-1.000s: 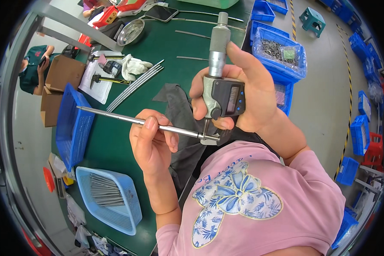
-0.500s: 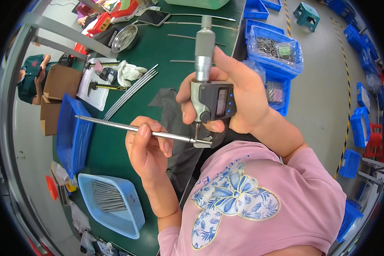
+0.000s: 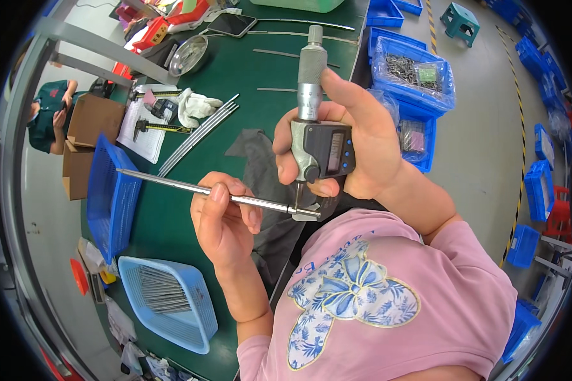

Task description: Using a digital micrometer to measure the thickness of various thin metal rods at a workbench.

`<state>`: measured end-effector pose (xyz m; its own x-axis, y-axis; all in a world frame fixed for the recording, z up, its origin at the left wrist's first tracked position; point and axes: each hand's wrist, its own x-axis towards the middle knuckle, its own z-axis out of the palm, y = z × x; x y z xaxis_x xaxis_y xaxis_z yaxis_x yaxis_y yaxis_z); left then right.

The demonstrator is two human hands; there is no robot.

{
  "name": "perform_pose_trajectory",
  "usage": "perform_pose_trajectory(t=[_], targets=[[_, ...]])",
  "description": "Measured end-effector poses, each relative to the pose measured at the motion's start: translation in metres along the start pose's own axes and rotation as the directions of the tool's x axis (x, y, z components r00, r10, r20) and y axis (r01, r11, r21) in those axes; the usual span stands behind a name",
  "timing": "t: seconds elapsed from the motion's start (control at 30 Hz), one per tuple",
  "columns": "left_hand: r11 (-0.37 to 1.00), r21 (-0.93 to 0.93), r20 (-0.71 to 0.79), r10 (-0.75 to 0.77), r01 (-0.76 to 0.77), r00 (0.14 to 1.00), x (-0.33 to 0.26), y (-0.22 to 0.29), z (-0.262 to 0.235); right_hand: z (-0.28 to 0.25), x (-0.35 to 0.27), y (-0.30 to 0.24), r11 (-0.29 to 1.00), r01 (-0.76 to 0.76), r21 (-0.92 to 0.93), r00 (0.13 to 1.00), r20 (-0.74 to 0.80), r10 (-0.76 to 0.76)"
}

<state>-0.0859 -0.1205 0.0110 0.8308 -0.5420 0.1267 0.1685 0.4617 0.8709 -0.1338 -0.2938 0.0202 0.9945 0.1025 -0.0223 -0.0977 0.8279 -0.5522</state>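
My left hand (image 3: 225, 219) is closed around a slim steel rod (image 3: 260, 202), fingertips pinching it near its middle. The rod's right end lies across the jaw of a digital micrometer (image 3: 308, 143), just under the spindle. My right hand (image 3: 362, 136) grips the micrometer upright by its frame, with the thumb raised beside the grey thimble. The micrometer's small display and blue buttons face up. A dark grey cloth (image 3: 257, 165) lies on the table below my hands.
On the green table, a light blue basket (image 3: 213, 317) holds many thin rods, and an empty-looking blue basket (image 3: 108, 232) stands beyond it. Several rods (image 3: 197, 136) lie near white gloves (image 3: 194, 109) and calipers (image 3: 162, 127). Blue bins (image 3: 448, 95) with metal parts stand at right.
Hands, rod and micrometer keep the same arrangement. Everything in the picture has shifted slightly to the right; the right thumb still rests by the thimble.
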Motion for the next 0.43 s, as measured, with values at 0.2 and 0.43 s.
perform_pose_trajectory(t=[0.2, 0.43], targets=[[1.000, 0.016, -0.014, 0.003, -0.003, 1.000, 0.007, -0.003, 0.006, -0.003, 0.002, -0.009, 0.999, -0.001, -0.041, 1.000, -0.023, 0.000], [0.998, 0.061, -0.165, 0.020, -0.010, 0.986, 0.036, 0.047, -0.043, -0.012, 0.022, -0.010, 0.995, 0.033, 0.097, 0.997, 0.063, -0.040]])
